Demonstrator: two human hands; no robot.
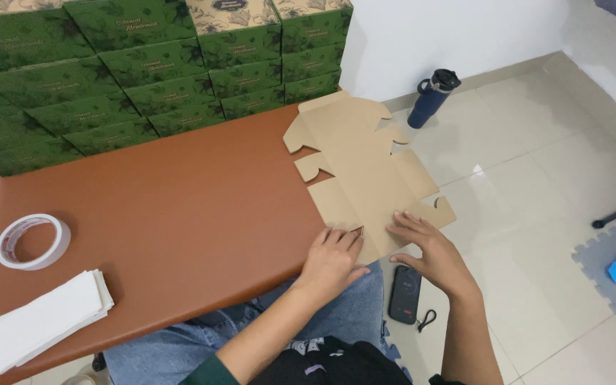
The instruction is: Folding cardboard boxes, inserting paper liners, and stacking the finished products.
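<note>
We have both hands flat on a brown cardboard box blank (365, 167) that lies unfolded at the right end of the tabletop (165, 207). The left hand (333, 257) presses its near edge with fingers (340, 239) spread and nothing gripped; the right hand (429, 249) rests just beside it, fingers (404, 222) splayed open on the near flaps, also gripping nothing.

Much of the blank reaches beyond our fingertips and hangs past the tabletop's edge, so we judge that it could tip or slide to the floor if our pressure eases, and a flap could crease where it overhangs. A dark phone (405, 294) lies on the floor below our right wrist, where a falling sheet could land.

The tabletop is smooth reddish brown. Far to the left of our fingers sit a tape roll (32, 242) and a stack of white sheets (44, 321); beyond them, green boxes (144, 71) are stacked against a white wall. The floor (536, 164) is pale tile, with a dark bottle (431, 98) standing past the blank.
</note>
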